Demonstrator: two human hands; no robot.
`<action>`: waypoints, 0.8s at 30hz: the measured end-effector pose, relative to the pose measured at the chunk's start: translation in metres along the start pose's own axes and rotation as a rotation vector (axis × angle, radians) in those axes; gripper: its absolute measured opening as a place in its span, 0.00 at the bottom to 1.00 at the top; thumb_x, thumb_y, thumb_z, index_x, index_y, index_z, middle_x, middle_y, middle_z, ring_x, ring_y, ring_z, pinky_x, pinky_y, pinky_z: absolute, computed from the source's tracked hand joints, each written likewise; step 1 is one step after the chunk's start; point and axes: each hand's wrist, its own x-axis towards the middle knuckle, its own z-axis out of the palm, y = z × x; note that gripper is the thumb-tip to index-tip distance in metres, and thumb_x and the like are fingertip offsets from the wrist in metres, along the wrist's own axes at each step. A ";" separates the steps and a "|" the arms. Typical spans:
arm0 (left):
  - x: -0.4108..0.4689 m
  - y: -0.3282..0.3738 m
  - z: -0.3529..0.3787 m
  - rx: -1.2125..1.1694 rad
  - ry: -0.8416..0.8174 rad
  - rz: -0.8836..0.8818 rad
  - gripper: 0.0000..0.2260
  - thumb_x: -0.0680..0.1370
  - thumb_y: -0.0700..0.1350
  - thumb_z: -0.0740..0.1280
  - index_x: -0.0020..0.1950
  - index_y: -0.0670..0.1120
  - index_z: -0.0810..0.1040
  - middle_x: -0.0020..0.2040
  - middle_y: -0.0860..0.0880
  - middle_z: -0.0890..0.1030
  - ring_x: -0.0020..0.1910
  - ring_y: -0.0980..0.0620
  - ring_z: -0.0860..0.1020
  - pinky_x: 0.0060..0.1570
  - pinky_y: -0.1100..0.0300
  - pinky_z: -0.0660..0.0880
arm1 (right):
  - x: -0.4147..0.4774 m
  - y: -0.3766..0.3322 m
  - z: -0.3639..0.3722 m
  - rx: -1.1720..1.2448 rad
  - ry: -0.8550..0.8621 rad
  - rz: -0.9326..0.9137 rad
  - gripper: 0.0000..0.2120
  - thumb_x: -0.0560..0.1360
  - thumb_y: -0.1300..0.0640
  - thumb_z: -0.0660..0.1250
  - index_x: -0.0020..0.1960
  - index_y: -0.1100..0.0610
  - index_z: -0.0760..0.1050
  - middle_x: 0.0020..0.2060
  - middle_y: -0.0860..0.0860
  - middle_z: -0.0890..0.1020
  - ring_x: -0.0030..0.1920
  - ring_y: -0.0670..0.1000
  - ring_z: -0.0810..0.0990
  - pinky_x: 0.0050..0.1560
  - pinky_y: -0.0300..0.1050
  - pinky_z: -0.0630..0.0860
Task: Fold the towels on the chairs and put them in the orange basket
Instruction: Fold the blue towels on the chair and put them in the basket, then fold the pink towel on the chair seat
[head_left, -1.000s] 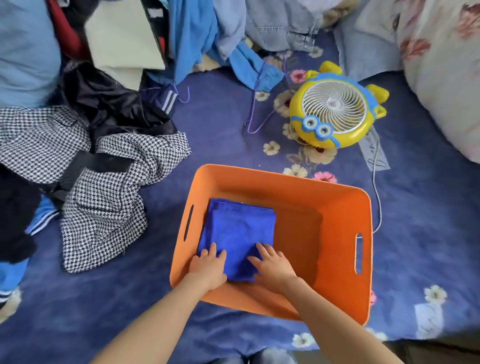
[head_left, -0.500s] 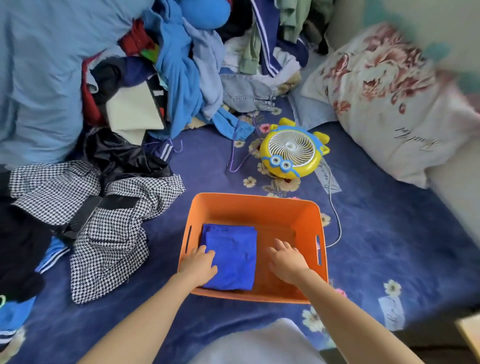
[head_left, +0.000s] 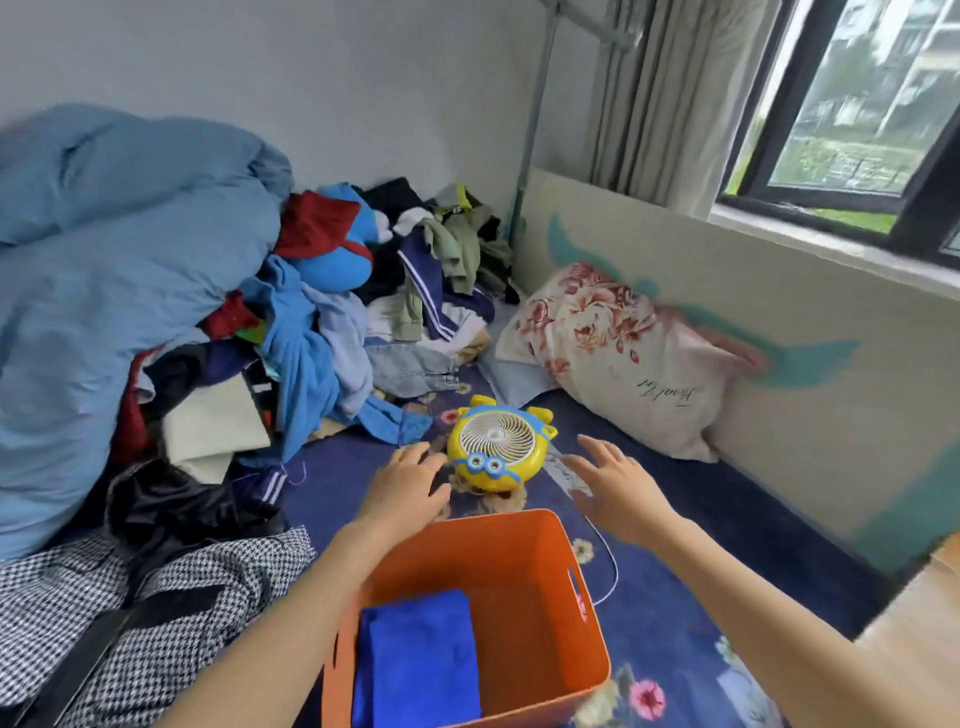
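Observation:
An orange basket (head_left: 524, 582) stands on the dark blue flowered bedsheet at the bottom centre. A folded blue towel (head_left: 421, 660) lies flat in its left half. My left hand (head_left: 408, 491) hovers above the basket's far rim, fingers relaxed, holding nothing. My right hand (head_left: 615, 491) is raised to the right of the basket with fingers spread, empty. Both hands are apart from the towel. No chairs are in view.
A yellow cartoon fan (head_left: 496, 449) lies just beyond the hands, its white cord (head_left: 610, 564) trailing past the basket. A houndstooth garment (head_left: 150, 608), a clothes pile (head_left: 332, 332) and a blue duvet (head_left: 104, 280) fill the left. A floral pillow (head_left: 618, 358) leans at the right wall.
Both hands have lifted out of the basket and off the blue towel, moving forward toward the fan. The view has tilted up, showing the wall and window.

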 end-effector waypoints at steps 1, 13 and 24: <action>-0.001 0.004 -0.008 0.001 0.041 0.025 0.20 0.80 0.51 0.58 0.71 0.48 0.65 0.74 0.48 0.61 0.73 0.49 0.59 0.66 0.55 0.63 | -0.005 0.002 -0.010 -0.005 0.035 0.013 0.24 0.79 0.52 0.58 0.74 0.50 0.58 0.75 0.52 0.54 0.75 0.52 0.54 0.68 0.47 0.61; -0.026 0.012 -0.012 -0.073 0.176 0.056 0.18 0.80 0.50 0.59 0.69 0.47 0.69 0.70 0.49 0.67 0.69 0.50 0.63 0.64 0.58 0.63 | -0.052 0.009 -0.040 -0.088 0.126 -0.014 0.24 0.79 0.51 0.58 0.74 0.53 0.60 0.75 0.54 0.55 0.75 0.52 0.54 0.69 0.48 0.60; -0.039 0.043 0.023 -0.148 0.269 -0.194 0.18 0.79 0.47 0.61 0.68 0.45 0.71 0.69 0.47 0.70 0.69 0.48 0.65 0.66 0.57 0.62 | -0.025 0.046 -0.029 -0.067 0.186 -0.261 0.23 0.78 0.53 0.60 0.71 0.54 0.64 0.73 0.56 0.60 0.74 0.55 0.57 0.67 0.50 0.62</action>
